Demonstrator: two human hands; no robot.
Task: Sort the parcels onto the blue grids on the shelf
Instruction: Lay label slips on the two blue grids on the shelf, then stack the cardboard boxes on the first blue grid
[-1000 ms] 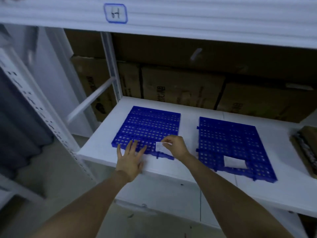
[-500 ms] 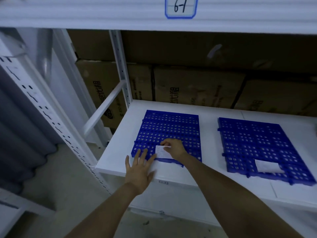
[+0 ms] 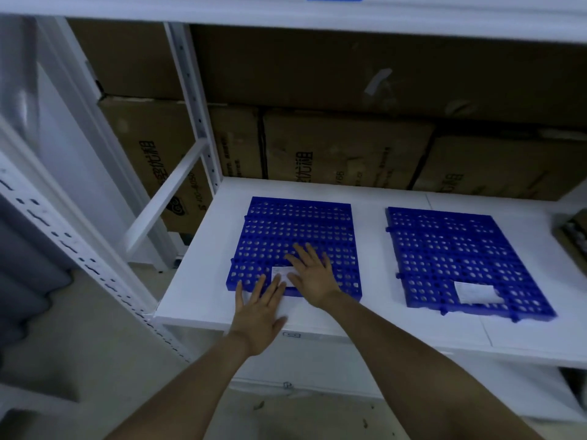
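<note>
Two blue grids lie on the white shelf [image 3: 203, 300]. On the near edge of the left grid [image 3: 298, 233] lies a small white parcel [image 3: 279, 272]. My right hand [image 3: 313, 274] lies flat with fingers spread just right of that parcel, its thumb at the parcel's edge. My left hand [image 3: 260, 309] rests flat on the shelf's front edge, fingertips reaching the grid and the parcel's near side. The right grid [image 3: 460, 249] carries another white parcel [image 3: 475, 293] near its front.
Brown cardboard boxes [image 3: 343, 150] line the back of the shelf. A white perforated upright [image 3: 79, 249] and a diagonal brace [image 3: 165, 195] stand at the left. A dark object [image 3: 575, 230] sits at the shelf's far right edge. Another shelf board runs overhead.
My right hand has let go of the small parcel on the left grid and spread flat beside it. The camera has moved closer and lower; my left hand stays on the shelf edge.
</note>
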